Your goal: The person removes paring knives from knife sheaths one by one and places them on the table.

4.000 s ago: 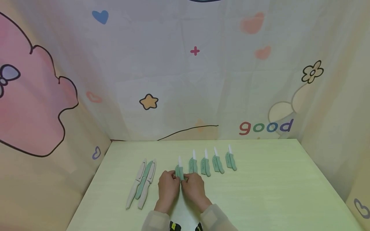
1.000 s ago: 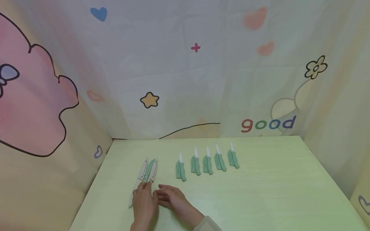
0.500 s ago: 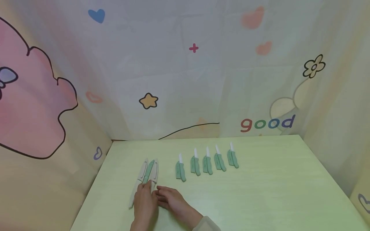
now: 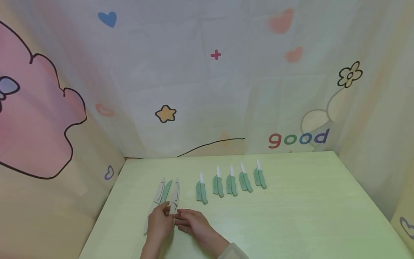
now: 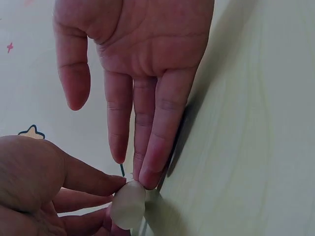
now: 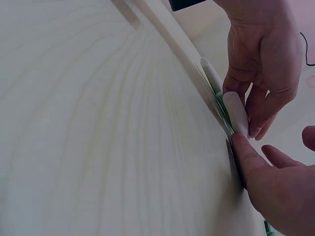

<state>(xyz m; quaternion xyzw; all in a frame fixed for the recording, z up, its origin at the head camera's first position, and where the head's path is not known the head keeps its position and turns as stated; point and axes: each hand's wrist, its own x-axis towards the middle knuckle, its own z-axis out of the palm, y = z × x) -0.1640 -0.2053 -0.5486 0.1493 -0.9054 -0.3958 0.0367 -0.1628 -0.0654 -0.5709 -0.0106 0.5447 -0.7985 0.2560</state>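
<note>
My left hand (image 4: 159,225) pinches the handle of a cream sheathed knife (image 4: 175,194), the rightmost of three long knives at the left of the table. In the left wrist view the rounded handle end (image 5: 129,205) sits between thumb and fingers. My right hand (image 4: 198,226) has its fingers extended, the tips right at the right side of that handle. To the left lie a green knife (image 4: 166,190) and another cream sheathed knife (image 4: 160,191), their handles partly hidden by my left hand.
Several small knives with white blades and green handles lie in a row, from a nearer one (image 4: 201,192) to the one farthest right (image 4: 260,178). A printed curtain (image 4: 194,86) hangs behind the pale table (image 4: 291,216).
Both hands have moved left from the nearest small green knife to the long knives. In the last half second the right cream knife has shifted slightly right, away from the green one.
</note>
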